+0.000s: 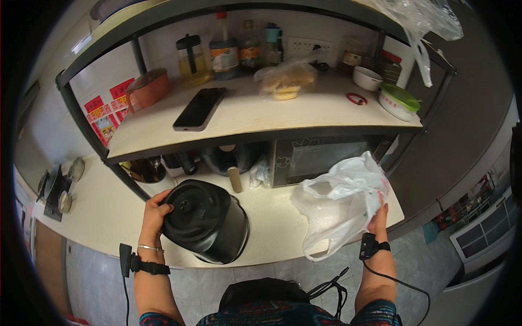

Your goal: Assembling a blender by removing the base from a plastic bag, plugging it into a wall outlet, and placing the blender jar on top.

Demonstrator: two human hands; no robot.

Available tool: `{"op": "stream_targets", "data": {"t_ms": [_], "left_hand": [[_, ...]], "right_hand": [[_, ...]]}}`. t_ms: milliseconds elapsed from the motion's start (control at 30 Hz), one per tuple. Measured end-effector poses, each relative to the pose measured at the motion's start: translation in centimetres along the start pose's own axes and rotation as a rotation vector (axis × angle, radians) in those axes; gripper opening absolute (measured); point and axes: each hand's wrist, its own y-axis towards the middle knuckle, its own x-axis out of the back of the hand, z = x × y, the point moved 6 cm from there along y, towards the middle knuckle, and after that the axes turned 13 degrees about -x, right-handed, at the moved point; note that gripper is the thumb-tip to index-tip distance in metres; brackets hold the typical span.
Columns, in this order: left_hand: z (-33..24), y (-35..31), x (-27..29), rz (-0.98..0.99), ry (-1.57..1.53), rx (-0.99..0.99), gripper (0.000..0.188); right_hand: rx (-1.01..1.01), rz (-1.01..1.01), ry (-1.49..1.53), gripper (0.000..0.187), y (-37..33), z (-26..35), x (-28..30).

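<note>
My left hand [156, 215] grips the upper left edge of a black appliance base [204, 220], with the thumb on its top. The base is boxy with rounded corners and a small raised hub on its round top face. It is tilted at the front of the cream counter. To the right, my right hand [379, 218] holds the side of a crumpled white plastic bag [342, 201]. Most of that hand's fingers are behind the bag. The bag's handle loop hangs over the counter's front edge, and its contents cannot be made out.
Behind the bag stands a microwave [326, 155]; left of it is a dark air fryer [234, 160] with its handle outward. The shelf [250, 117] above carries a phone [199, 110], bagged bread [287, 84], bottles [224, 51] and a green-lidded bowl [399, 101].
</note>
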Motion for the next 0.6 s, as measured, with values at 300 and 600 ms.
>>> {"op": "stream_targets", "data": {"t_ms": [300, 600], "left_hand": [[0.9, -0.1, -0.7, -0.018, -0.009, 0.003, 0.044], [0.4, -0.2, -0.4, -0.153, 0.0, 0.0, 0.04]], "right_hand": [[-0.235, 0.36, -0.035, 0.035, -0.7, -3.4, -0.2], [-0.373, 0.366, -0.077, 0.039, -0.3, -0.1, -0.6]]}}
